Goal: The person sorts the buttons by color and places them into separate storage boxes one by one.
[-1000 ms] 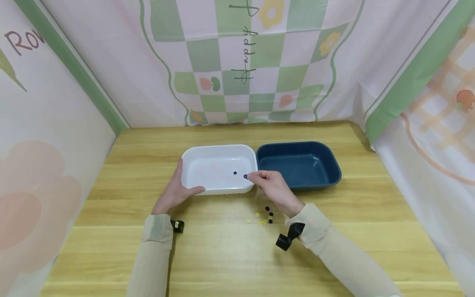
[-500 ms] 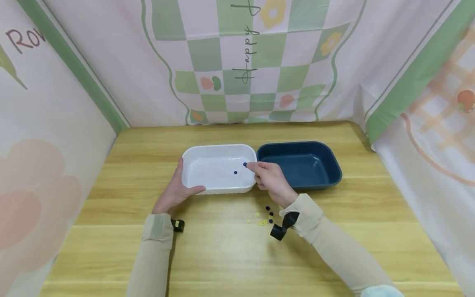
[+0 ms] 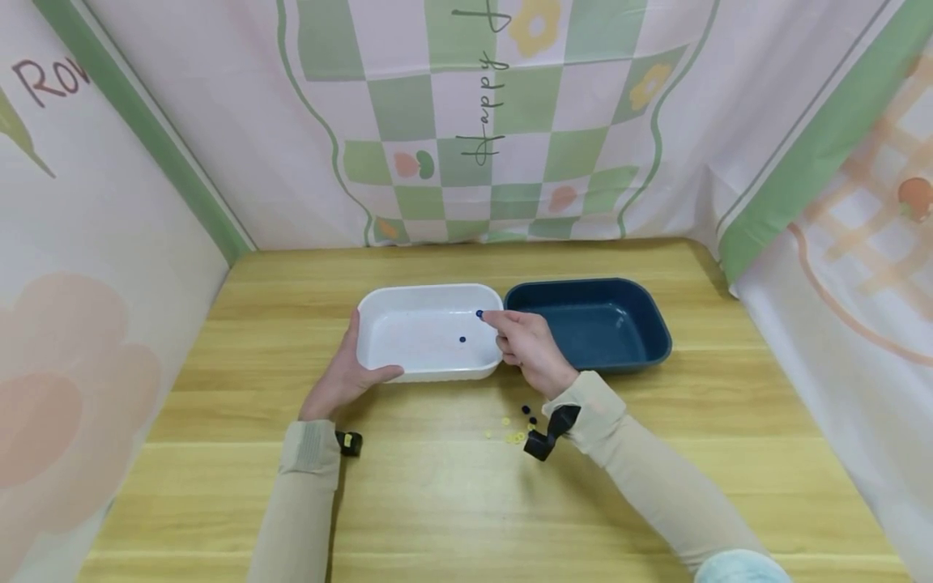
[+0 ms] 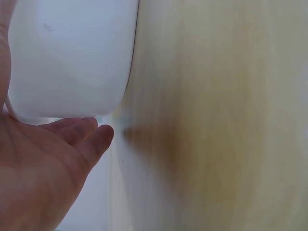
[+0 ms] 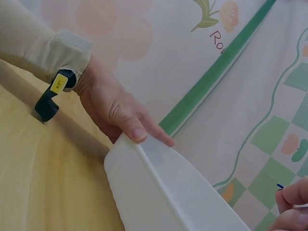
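Note:
My left hand holds the left end of a white plastic basin, thumb along its front wall and fingers at its left side. In the left wrist view, fingers rest against the basin's outer wall. A small dark blue button-like disc is pinched between thumb and forefinger of my right hand, over the basin's right part. The right wrist view shows this disc nearly edge-on. Another dark blue disc lies on the basin floor.
A dark blue basin stands against the white one's right side. Several loose yellow discs and dark discs lie on the wooden table in front; the right wrist camera partly hides them. Printed curtains surround the table.
My right hand has moved away from me, toward the back right of the white basin, still pinching its disc. The left hand and both basins stay in place.

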